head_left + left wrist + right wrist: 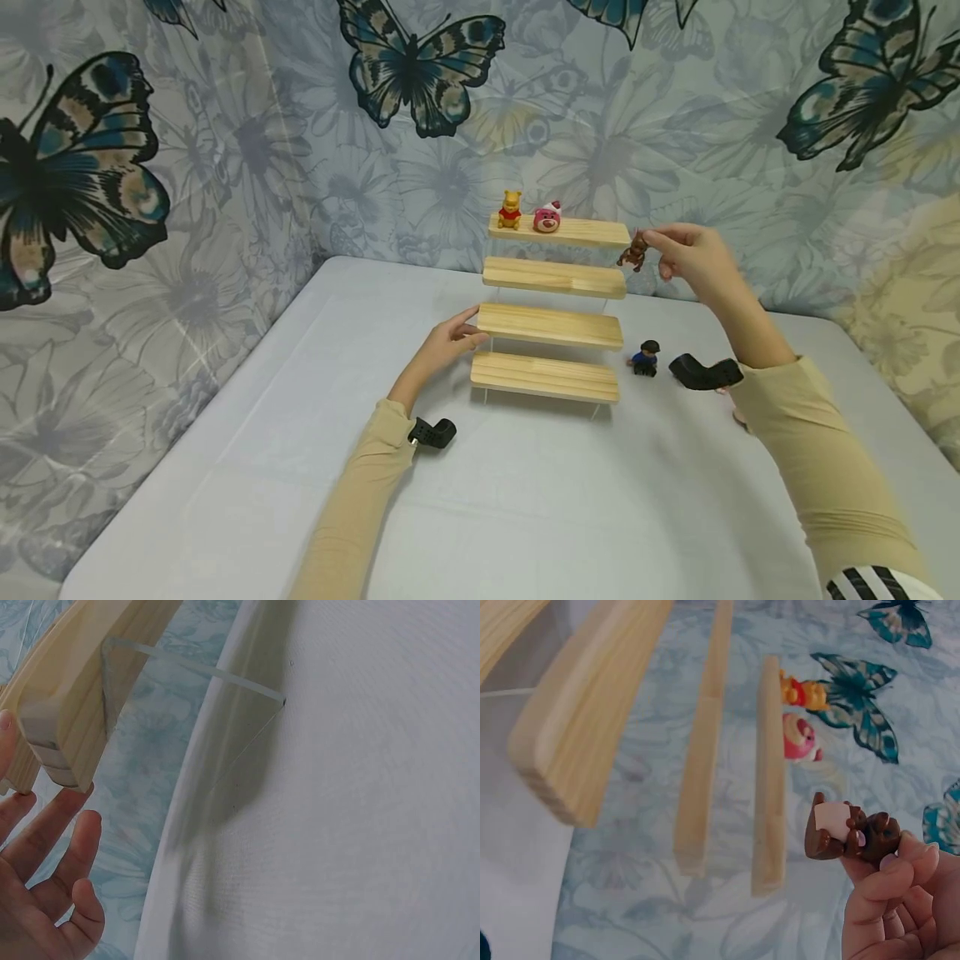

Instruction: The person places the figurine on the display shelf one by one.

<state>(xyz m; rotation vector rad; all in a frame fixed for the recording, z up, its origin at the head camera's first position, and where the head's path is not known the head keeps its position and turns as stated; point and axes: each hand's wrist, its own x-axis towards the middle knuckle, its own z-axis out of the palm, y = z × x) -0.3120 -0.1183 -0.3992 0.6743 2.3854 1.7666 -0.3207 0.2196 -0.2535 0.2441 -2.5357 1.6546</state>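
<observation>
A four-tier wooden display shelf (550, 325) with clear supports stands on the white table. My right hand (693, 254) pinches a small brown figurine (855, 831) with a pale square on it, between thumb and fingertips. It hangs in the air just off the right end of the top tier. On that tier sit a yellow bear figurine (510, 210) in a red top and a pink figurine (547, 218). At the left end of the shelf, my left hand (444, 342) touches the plank ends with spread, loosely bent fingertips (77, 796).
A small figurine (645, 360) in blue with a black cap stands on the table right of the shelf. Beyond it, pinkish items (740, 419) are mostly hidden by my right forearm. A butterfly-patterned cloth (420, 167) hangs behind the table (300, 417).
</observation>
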